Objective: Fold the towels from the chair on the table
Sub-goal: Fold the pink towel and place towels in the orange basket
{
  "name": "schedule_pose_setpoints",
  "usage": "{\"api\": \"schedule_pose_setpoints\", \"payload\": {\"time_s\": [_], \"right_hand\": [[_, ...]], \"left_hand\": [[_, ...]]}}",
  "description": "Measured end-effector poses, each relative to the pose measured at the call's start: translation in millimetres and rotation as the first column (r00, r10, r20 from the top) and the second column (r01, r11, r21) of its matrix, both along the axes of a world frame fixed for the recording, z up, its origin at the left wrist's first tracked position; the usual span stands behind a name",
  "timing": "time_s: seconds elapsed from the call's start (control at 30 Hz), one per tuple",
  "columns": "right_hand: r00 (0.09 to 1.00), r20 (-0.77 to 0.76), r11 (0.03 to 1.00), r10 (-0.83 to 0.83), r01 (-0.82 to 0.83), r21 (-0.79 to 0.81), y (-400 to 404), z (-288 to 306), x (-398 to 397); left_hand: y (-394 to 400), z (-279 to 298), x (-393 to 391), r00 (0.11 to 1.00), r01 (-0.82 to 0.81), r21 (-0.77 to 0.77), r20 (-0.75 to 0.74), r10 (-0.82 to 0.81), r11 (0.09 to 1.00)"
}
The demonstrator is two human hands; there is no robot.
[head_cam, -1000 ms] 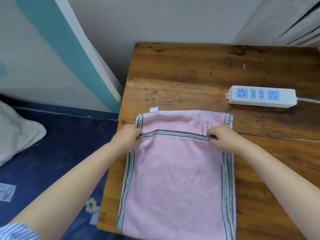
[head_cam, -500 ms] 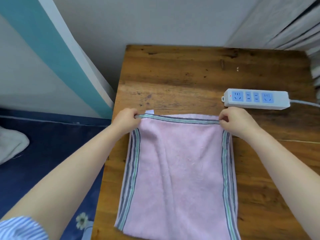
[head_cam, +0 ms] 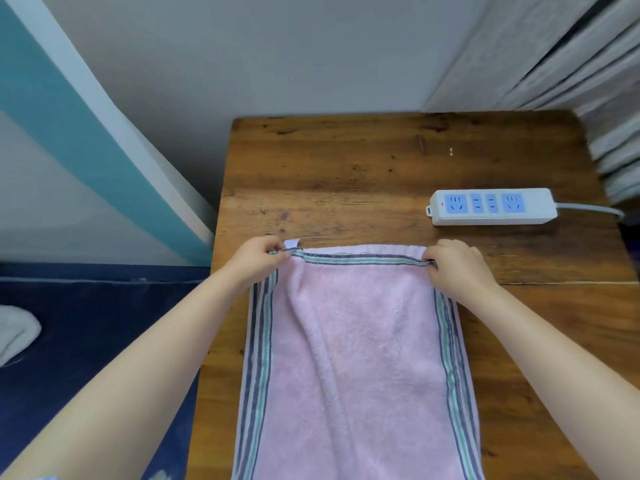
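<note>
— Head view, item one?

— Towel (head_cam: 356, 358): pink, striped border in grey and green. Lies flat on the table (head_cam: 346, 174), long way running near to far, doubled over, the top layer's far edge set just short of the layer beneath. Its near end runs out of view at the bottom. A small white tag (head_cam: 292, 243) sticks out at the far left corner.

— Hands?

— Left hand (head_cam: 258, 259): at the far left corner, fingers curled, pinching the striped edge. Right hand (head_cam: 457, 266): at the far right corner, fingers curled over the same edge, gripping it. The edge is stretched straight between the two.

— Anything else on the table?

— Power strip (head_cam: 491, 206): white with blue sockets, far right, well apart from the towel, cord leading off to the right.

— Surroundings?

— Wall behind the table, grey. Curtain (head_cam: 554, 50), pale, at the far right. Board (head_cam: 69, 126), teal and white, leaning at the left. Bedding (head_cam: 104, 323), dark blue, left of the table, with a white cloth (head_cam: 15, 332) on it at the left edge.
</note>
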State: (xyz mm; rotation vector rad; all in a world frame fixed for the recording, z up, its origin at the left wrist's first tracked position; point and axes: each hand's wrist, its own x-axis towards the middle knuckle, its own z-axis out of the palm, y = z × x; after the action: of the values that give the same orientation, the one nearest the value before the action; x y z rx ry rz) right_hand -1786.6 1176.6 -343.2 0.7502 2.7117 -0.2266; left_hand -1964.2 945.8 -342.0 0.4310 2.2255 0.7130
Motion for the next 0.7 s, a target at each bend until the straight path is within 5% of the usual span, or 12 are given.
{"api": "schedule_pose_setpoints", "payload": {"time_s": [0.13, 0.47, 0.7], "right_hand": [[0.995, -0.094, 0.999, -0.028, 0.026, -0.022, -2.2, 5.0, 5.5], [0.992, -0.05, 0.967, -0.114, 0.1, -0.233, 1.3, 24.9, 9.2], [0.946, 0.184, 0.639, -0.268, 0.317, -0.701, 11.4, 53.4, 18.0]], "left_hand": [[4.6, -2.2, 8.2, 0.999, -0.013, 0.089, 0.04, 0.009, 0.996], [-0.7, -5.6, 15.3, 0.955, 0.295, -0.085, 0.003, -0.296, 0.952], [-5.1, -10.9, 7.7, 0.984, 0.178, -0.048, 0.042, -0.176, 0.983]]}}
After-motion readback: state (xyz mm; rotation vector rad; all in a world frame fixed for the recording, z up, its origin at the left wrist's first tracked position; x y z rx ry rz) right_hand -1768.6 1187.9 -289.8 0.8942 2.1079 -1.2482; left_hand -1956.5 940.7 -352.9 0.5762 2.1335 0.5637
